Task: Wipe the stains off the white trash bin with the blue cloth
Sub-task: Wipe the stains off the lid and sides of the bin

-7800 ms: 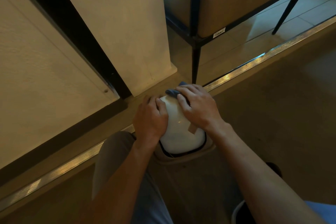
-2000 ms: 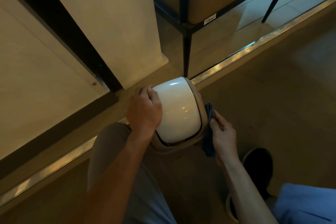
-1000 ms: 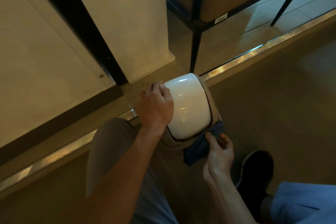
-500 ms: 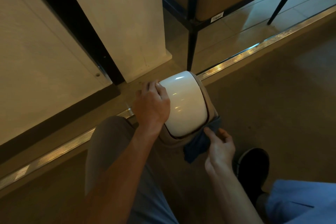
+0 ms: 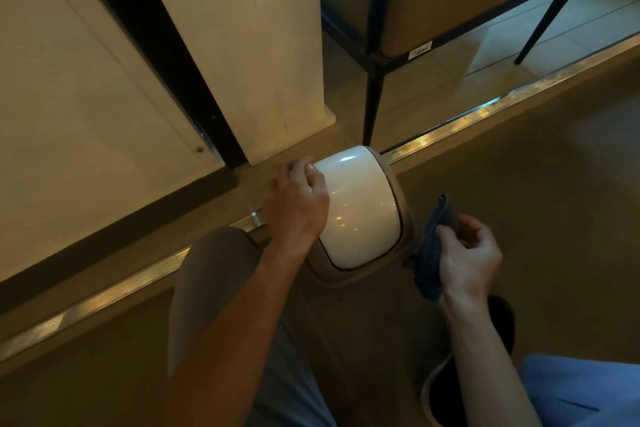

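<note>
The white trash bin (image 5: 360,208) stands on the floor in front of me, seen from above, with its glossy domed lid set in a beige rim. My left hand (image 5: 298,204) grips the bin's left side, fingers curled over the edge. To the right of the bin, my right hand (image 5: 467,256) holds the bunched blue cloth (image 5: 431,253) between thumb and fingers. The cloth hangs just beside the bin's right wall and I cannot tell whether it touches it.
A metal floor strip (image 5: 485,114) runs diagonally behind the bin. A black chair leg (image 5: 372,104) comes down just beyond it, and a pale wall panel (image 5: 242,45) stands at the back left. My knee (image 5: 214,263) and dark shoe (image 5: 474,374) flank the bin.
My right hand has lifted the cloth off the bin's lower front rim and moved it out to the right side. My left hand keeps its grip on the bin.
</note>
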